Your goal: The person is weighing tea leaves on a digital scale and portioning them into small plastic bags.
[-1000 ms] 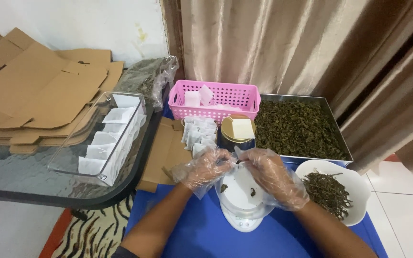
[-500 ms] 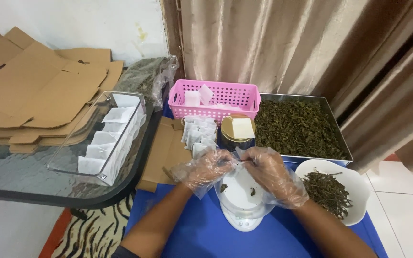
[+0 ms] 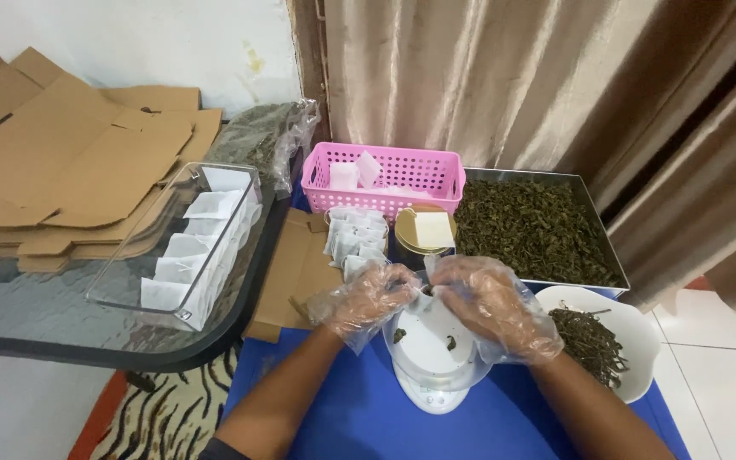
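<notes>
Compared with the earlier frames, both gloved hands have shifted slightly: the right hand (image 3: 494, 305) has turned further over the scale and its loose glove cuff now covers more of the white bowl's left rim, while the left hand (image 3: 366, 300) sits much as it did. Between them, above the white weighing dish (image 3: 429, 341), they hold a small white filter sachet (image 3: 427, 292). Fingers of both hands are pinched on the sachet's upper edge, each taking one side; the exact contact points are blurred by the clear plastic gloves.

Handling judgement: the sachet is very light, thin and limp, and will crumple or tear if pulled hard. The gloves are likely slippery. Take hold at the top rim, one side per hand, and keep the mouth upward.

The dish rests on a small white digital scale (image 3: 433, 394), which stands on the blue surface (image 3: 342, 409). Two small clumps of dried leaf lie in the dish.

Just right of the scale is a white bowl (image 3: 632, 328) of dried leaf. Behind it is a metal tray (image 3: 600, 230) filled with the same leaf. A round tin with a gold lid (image 3: 423, 232) and a stack of empty sachets (image 3: 353, 237) stand behind the hands, with a pink basket (image 3: 385, 175) beyond. To the left, a clear tray (image 3: 176, 243) of filled sachets and flattened cardboard (image 3: 61, 162) rest on a glass table (image 3: 44, 315).
</notes>
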